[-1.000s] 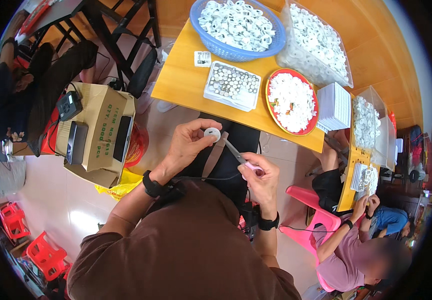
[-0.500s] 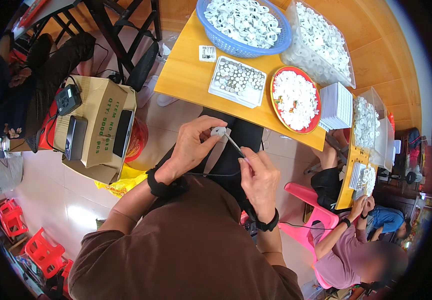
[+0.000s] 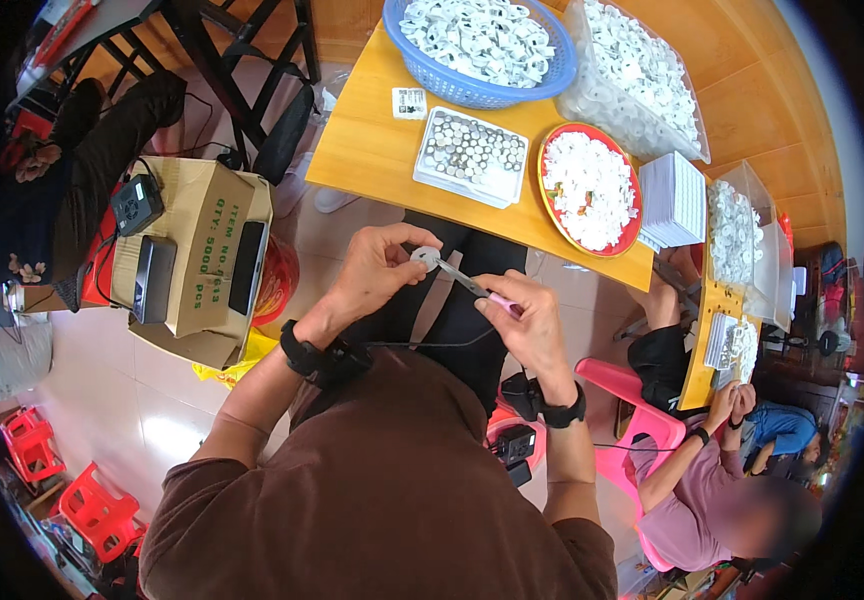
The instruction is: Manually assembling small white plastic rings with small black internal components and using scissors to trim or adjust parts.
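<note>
In front of my lap, my left hand [image 3: 377, 272] pinches a small round white plastic piece [image 3: 424, 258] between thumb and fingertips. My right hand [image 3: 530, 322] is closed around a slim metal tool with a pink handle [image 3: 464, 281]. The tool's tip meets the white piece from the right; its exact kind is hard to make out. Just beyond my hands, on the wooden table [image 3: 352, 165], lies a clear tray [image 3: 497, 196] of round silver button cells. To its right, a red plate [image 3: 607, 250] is heaped with small white parts.
A blue basket [image 3: 452, 92] and a clear box [image 3: 642, 122] of white parts stand at the table's far side, with stacked white trays [image 3: 674, 198] at right. On my left is a cardboard box [image 3: 207, 260]. A co-worker [image 3: 687, 510] sits at right on a pink chair [image 3: 612, 385].
Both hands have shifted slightly, my right hand outward and to the right. More of the tool and its pink handle now shows, and the white piece is turned more face-on.
</note>
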The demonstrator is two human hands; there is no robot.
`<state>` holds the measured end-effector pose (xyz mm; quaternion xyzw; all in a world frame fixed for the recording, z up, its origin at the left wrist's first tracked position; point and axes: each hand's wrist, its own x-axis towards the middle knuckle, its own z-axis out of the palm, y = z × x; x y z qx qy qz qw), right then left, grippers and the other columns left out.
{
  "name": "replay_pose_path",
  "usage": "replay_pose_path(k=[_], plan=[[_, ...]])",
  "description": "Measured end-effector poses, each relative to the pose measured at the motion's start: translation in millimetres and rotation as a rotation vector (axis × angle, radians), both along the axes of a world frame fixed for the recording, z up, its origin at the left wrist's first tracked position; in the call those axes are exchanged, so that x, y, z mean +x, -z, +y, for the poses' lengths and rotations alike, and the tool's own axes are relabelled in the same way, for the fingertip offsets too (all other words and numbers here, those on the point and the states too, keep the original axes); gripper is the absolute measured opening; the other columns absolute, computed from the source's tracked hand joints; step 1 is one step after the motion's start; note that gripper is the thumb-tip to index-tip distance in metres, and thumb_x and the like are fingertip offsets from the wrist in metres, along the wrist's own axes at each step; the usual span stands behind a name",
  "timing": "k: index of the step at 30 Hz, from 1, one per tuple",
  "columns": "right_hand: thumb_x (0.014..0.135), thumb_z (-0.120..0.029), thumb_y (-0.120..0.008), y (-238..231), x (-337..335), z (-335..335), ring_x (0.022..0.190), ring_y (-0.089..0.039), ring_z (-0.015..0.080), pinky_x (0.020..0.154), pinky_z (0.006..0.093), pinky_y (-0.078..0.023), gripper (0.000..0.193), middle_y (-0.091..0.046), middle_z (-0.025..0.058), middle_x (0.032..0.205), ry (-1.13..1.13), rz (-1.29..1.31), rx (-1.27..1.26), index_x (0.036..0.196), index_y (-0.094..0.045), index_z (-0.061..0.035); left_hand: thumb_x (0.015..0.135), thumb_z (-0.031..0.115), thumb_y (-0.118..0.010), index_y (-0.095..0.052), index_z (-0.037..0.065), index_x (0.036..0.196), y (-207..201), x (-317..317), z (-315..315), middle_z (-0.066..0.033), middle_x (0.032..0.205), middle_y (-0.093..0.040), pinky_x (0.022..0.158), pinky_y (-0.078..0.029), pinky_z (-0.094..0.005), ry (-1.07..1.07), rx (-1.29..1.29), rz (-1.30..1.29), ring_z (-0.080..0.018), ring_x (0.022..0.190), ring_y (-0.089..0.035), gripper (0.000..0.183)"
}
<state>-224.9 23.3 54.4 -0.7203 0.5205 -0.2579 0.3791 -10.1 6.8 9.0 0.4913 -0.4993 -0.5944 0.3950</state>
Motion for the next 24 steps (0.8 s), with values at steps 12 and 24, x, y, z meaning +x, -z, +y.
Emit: replay_pose_path(k=[12, 24], plan=[[0.078, -0.005, -0.066, 21.5, -27.4, -9.3, 0.057, -0.044, 0.0018, 0.048, 0.0165, -0.031, 0.019, -0.055, -0.0036, 0.069, 0.036, -0.602, 0.639, 0.097, -0.067, -0.0021, 0.08, 0.001, -0.063, -0.061, -0.002, 0.106, -15.6, 6.4, -7.6, -0.0087, 0.095, -0.064, 0.069, -0.052, -0.021, 0.189, 0.132, 0.343, -0.0088, 0.077, -0.061, 0.026], [0.079, -0.007, -0.066, 39.8, -29.5, -2.7, 0.051, -0.045, 0.0012, 0.043, 0.0151, -0.03, 0.024, -0.058, 0.0003, 0.07, 0.067, -0.806, 0.686, 0.101, -0.064, -0.0015, 0.082, 0.003, -0.062, -0.06, 0.001, 0.108, -13.7, -0.8, -5.4, -0.0096, 0.104, -0.062, 0.072, -0.052, -0.0237, 0.183, 0.227, 0.459, -0.0112, 0.08, -0.061, 0.026]])
